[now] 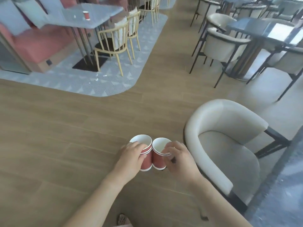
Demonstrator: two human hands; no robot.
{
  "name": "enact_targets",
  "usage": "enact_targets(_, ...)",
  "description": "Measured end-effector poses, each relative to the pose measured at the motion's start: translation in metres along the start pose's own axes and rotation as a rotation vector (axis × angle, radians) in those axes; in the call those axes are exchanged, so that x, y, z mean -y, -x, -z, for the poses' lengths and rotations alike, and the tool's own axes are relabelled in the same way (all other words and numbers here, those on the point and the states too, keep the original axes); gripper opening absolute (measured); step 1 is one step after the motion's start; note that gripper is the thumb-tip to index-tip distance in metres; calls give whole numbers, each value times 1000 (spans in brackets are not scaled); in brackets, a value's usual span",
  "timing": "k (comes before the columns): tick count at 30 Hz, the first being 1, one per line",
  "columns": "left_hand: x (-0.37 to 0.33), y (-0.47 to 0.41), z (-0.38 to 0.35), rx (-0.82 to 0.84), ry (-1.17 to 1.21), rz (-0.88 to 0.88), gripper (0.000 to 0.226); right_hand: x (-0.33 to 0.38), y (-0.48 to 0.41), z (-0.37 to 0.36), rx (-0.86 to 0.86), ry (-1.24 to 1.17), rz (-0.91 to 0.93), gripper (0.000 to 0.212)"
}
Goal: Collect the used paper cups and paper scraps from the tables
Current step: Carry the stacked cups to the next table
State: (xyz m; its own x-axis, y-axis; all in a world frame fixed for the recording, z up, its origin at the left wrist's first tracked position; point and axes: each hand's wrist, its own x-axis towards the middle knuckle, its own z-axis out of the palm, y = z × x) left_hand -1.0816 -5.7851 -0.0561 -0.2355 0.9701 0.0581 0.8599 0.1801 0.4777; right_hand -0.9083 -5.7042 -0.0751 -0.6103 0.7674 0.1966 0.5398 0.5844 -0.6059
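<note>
I hold two red paper cups with white insides side by side over the wooden floor, their sides touching. My left hand (131, 157) grips the left cup (146, 159), which looks like a stack with several rims. My right hand (179, 158) grips the right cup (158, 158) at its rim. Another red paper cup (86, 15) stands on a grey table (98, 22) at the far upper left, with a small white paper scrap (75, 16) beside it.
A cream padded armchair (226, 145) stands close on my right. Wooden chairs (114, 41) surround the far table on a grey carpet patch (105, 82). Dark tables (265, 31) with cream chairs fill the upper right. Small white bits lie on the carpet.
</note>
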Motion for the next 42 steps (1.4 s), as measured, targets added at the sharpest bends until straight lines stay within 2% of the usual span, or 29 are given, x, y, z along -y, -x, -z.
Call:
enact_targets(10,138,-18,87,-64,-28,103,22,91,-114,-93,57,-42,132,16)
enact_targets(19,220,-75,102,-45,26,165,24,104,-204,-138,143,-39,124,10)
enact_targets(31,364,-286,165,-30,-49,158,23,108,-458,-218,221,-73,128,8)
enact_targets(42,497,-439,238,-118,-48,257,22,143,-680,-293,300,-88,274,10)
